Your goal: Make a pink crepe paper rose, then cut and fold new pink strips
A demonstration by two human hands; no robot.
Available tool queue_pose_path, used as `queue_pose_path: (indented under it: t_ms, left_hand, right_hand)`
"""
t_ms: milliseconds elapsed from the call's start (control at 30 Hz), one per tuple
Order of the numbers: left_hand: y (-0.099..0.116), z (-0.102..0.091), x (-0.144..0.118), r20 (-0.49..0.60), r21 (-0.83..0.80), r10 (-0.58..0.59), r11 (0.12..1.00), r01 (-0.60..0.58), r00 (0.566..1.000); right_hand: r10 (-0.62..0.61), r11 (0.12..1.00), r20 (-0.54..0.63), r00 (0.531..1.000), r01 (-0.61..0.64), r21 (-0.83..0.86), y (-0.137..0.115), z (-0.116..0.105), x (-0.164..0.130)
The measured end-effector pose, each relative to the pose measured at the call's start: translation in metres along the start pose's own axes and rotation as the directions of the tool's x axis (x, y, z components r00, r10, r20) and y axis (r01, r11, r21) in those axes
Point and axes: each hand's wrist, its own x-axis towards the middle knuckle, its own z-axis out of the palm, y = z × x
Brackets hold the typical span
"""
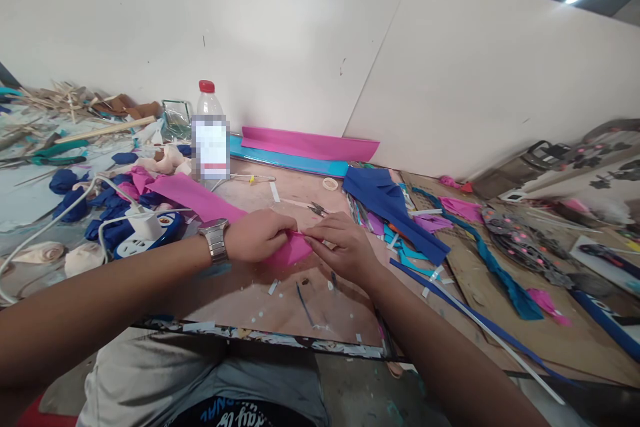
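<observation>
So far only the near end of the long magenta paper strip (210,203) on the plywood worktable (280,300) looks folded, pinched there between the left hand (257,235) and right hand (340,245), while its far length lies flat and unworked.

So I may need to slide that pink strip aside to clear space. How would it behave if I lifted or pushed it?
The pink strip looks thin and floppy: it bends where the left hand and right hand pinch it, so it would likely droop when lifted. It seems light. Pushed, it would probably crumple or fold rather than slide flat over the table.
</observation>
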Motion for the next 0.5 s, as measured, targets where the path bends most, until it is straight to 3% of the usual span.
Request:
queue_pose_path:
  t_ms: [500]
  left_hand:
    - [-0.0013,0.0025,-0.0014,0.007,-0.058,0.021,0.998,-0.02,1.0]
  right_hand:
    - [-0.021,1.0,0.054,0.998,0.019,0.021,-0.0038,-0.0024,0.0013]
